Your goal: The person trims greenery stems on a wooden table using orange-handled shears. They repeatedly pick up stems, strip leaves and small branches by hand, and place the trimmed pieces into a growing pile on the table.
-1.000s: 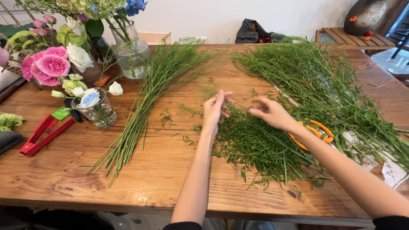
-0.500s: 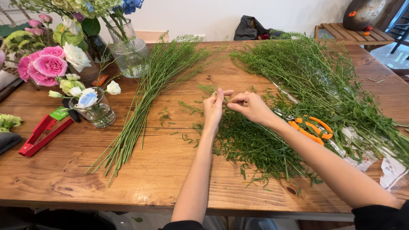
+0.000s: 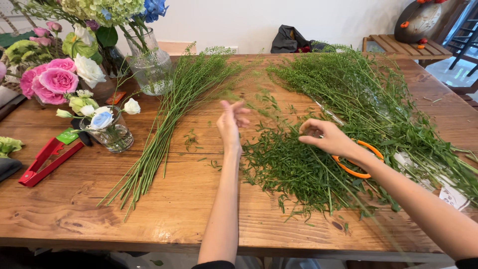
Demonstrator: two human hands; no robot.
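The hands have parted: the left hand (image 3: pixel 232 121) now lifts empty, fingers loosely open. The right hand (image 3: pixel 326 138) pinches a thin green stem (image 3: pixel 343 197) over the trimmings pile (image 3: pixel 294 169), so stripping continues.

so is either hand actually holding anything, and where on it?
Left hand: nothing, raised open. Right hand: fingertips pinched over the leafy sprigs, apparently on a thin stem; grip point unclear.
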